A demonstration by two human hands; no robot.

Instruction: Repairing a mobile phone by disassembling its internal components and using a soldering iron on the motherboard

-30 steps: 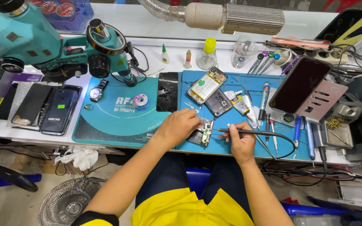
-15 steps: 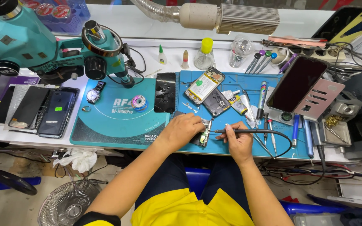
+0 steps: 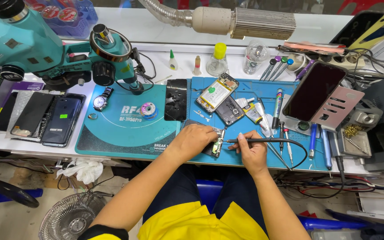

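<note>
Left hand (image 3: 195,138) is pinning the small circuit board (image 3: 218,146) at the blue mat's (image 3: 254,89) front edge, right hand (image 3: 250,149) gripping the soldering iron (image 3: 263,141); tip slipping risks bridging pads.

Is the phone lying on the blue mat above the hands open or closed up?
Open. The phone lies with its back cover off, its battery and inner parts exposed, on the blue mat.

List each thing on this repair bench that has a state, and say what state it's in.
Left hand: pressing down on circuit board.
Right hand: gripping soldering iron, tip at board.
Opened phone: back off, battery exposed.
Phone on stand: screen dark.
Yellow-capped bottle: capped, upright.
</note>
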